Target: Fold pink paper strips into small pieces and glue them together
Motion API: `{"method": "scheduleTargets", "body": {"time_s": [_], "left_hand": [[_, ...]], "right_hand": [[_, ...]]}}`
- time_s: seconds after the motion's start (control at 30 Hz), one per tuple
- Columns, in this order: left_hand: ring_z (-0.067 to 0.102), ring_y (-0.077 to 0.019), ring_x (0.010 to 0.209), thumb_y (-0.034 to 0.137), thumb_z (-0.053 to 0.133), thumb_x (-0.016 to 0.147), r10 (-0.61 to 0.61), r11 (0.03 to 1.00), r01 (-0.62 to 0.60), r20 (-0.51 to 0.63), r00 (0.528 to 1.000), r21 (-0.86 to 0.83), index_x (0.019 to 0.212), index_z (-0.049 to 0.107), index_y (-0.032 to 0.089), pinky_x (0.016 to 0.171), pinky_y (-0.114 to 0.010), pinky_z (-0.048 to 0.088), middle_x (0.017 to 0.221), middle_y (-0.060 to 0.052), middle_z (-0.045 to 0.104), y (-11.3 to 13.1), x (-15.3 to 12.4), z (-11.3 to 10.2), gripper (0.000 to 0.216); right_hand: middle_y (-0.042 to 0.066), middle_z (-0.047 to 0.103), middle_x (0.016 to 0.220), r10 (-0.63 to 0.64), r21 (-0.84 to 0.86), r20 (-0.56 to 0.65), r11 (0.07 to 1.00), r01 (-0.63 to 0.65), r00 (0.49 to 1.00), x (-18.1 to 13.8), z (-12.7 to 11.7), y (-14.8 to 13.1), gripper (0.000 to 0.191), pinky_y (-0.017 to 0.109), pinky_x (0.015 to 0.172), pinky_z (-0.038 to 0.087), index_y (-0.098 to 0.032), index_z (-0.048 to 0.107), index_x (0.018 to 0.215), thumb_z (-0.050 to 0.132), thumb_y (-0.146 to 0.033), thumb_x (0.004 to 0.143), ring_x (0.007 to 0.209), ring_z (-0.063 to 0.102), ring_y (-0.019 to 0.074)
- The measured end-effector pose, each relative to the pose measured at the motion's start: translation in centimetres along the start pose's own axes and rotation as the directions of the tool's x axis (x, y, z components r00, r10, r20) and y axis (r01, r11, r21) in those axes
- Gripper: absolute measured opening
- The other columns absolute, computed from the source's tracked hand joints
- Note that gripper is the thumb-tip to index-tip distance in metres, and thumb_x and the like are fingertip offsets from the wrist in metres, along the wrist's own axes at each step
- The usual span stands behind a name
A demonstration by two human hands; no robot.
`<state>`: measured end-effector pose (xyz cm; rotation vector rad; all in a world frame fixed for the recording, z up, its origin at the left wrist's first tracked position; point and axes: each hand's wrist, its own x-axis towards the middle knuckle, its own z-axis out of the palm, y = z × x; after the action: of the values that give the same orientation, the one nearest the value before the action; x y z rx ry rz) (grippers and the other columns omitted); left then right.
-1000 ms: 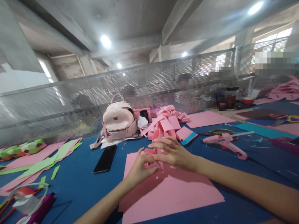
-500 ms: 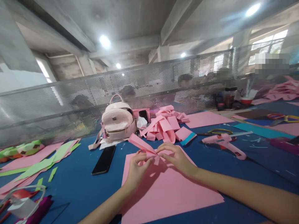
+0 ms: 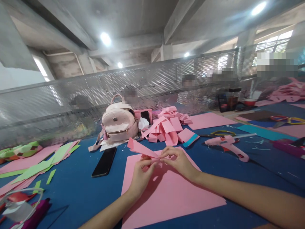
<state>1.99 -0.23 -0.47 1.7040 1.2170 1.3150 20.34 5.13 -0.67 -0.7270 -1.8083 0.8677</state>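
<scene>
Between my two hands is a folded pink paper strip [image 3: 142, 149], its long end sticking up to the left. My left hand [image 3: 142, 171] pinches the strip's lower part with thumb and fingers. From the other side, my right hand [image 3: 178, 161] grips the fold with thumb and forefinger. Both hands are just above a large pink paper sheet [image 3: 171, 194] lying on the blue table [image 3: 78, 194]. Part of the strip is hidden behind my left fingers.
Behind my hands lies a pile of pink paper strips [image 3: 166, 127]. A pink glue gun [image 3: 227, 146] and yellow-handled scissors [image 3: 220, 133] lie to the right. A black phone [image 3: 104, 162], a pale pink backpack [image 3: 119, 122] and green paper strips [image 3: 56, 156] are to the left.
The strip's raised end has shifted slightly left and down. My fingers have closed nearer together at the fold, and the whole view has moved a little.
</scene>
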Motion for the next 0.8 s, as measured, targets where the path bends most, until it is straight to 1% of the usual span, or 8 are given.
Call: {"method": "scheduleTargets", "body": {"time_s": [0.1,0.2,0.3,0.37,0.5,0.6,0.7,0.8], "left_hand": [[0.068,-0.0263,0.091,0.042,0.062,0.091,-0.023,0.999,0.023,0.005,1.000,-0.030,0.090,0.082,0.021,0.085,-0.037,0.049,0.090,-0.007,0.079,0.4,-0.2,0.1,0.029],[0.068,-0.0269,0.095,0.043,0.062,0.091,-0.042,0.997,0.042,0.004,0.999,-0.065,0.091,0.082,0.019,0.088,-0.035,0.049,0.091,-0.009,0.079,0.8,-0.3,0.1,0.031],[0.067,-0.0269,0.097,0.043,0.061,0.092,-0.031,0.997,0.031,0.003,1.000,-0.068,0.092,0.081,0.018,0.088,-0.035,0.048,0.093,-0.010,0.079,0.8,-0.4,0.1,0.032],[0.067,-0.0261,0.094,0.042,0.059,0.092,-0.022,0.999,0.022,-0.001,1.000,-0.049,0.092,0.081,0.018,0.086,-0.034,0.047,0.094,-0.010,0.078,0.5,-0.4,0.1,0.033],[0.063,-0.0237,0.082,0.042,0.055,0.094,0.010,1.000,-0.009,-0.015,1.000,0.017,0.081,0.080,0.016,0.077,-0.031,0.045,0.084,-0.009,0.076,-0.3,-0.5,0.2,0.038],[0.063,-0.0229,0.077,0.043,0.055,0.094,0.015,1.000,-0.015,0.016,1.000,0.017,0.081,0.080,0.016,0.073,-0.030,0.043,0.080,-0.008,0.076,-0.6,-0.6,0.2,0.040],[0.062,-0.0219,0.070,0.047,0.057,0.092,-0.019,1.000,0.019,0.049,0.999,-0.010,0.080,0.081,0.015,0.068,-0.029,0.042,0.077,-0.009,0.076,-0.5,-0.7,0.2,0.042],[0.062,-0.0221,0.070,0.052,0.060,0.089,-0.076,0.993,0.082,0.068,0.995,-0.080,0.084,0.082,0.013,0.068,-0.029,0.043,0.078,-0.010,0.076,-0.5,-0.7,0.2,0.044]], "right_hand": [[0.006,0.069,0.084,-0.011,0.007,-0.002,1.000,0.011,1.000,0.1,0.0,0.1,0.030,0.035,0.076,0.049,-0.022,0.080,0.077,0.075,-0.052,0.081,0.082,0.064,0.0218],[0.006,0.068,0.082,-0.015,0.007,-0.007,1.000,0.015,1.000,0.2,0.0,0.1,0.031,0.034,0.073,0.048,-0.022,0.079,0.075,0.075,-0.051,0.081,0.079,0.063,0.0211],[0.006,0.067,0.082,-0.041,-0.028,-0.012,0.999,0.040,0.999,0.1,0.0,0.2,0.028,0.033,0.073,0.047,-0.022,0.079,0.076,0.075,-0.049,0.083,0.080,0.062,0.0210],[0.006,0.067,0.085,-0.079,-0.060,-0.001,0.995,0.078,0.997,-0.1,0.0,0.3,0.025,0.034,0.076,0.047,-0.023,0.079,0.080,0.073,-0.046,0.086,0.083,0.062,0.0214],[0.006,0.067,0.092,-0.184,-0.100,0.056,0.977,0.188,0.981,-0.3,0.1,0.1,0.016,0.034,0.081,0.048,-0.026,0.080,0.092,0.070,-0.038,0.090,0.090,0.062,0.0215],[0.005,0.066,0.092,-0.260,-0.109,0.081,0.957,0.268,0.962,-0.4,0.2,-0.3,0.012,0.034,0.081,0.049,-0.029,0.079,0.096,0.069,-0.033,0.092,0.091,0.061,0.0208],[0.005,0.065,0.092,-0.321,-0.103,0.105,0.938,0.331,0.941,-0.5,0.2,-0.5,0.013,0.033,0.080,0.048,-0.030,0.079,0.098,0.066,-0.028,0.094,0.090,0.060,0.0199],[0.005,0.063,0.093,-0.339,-0.092,0.116,0.932,0.350,0.934,-0.5,0.3,-0.4,0.015,0.032,0.078,0.049,-0.030,0.079,0.100,0.065,-0.026,0.094,0.089,0.060,0.0192]]}}
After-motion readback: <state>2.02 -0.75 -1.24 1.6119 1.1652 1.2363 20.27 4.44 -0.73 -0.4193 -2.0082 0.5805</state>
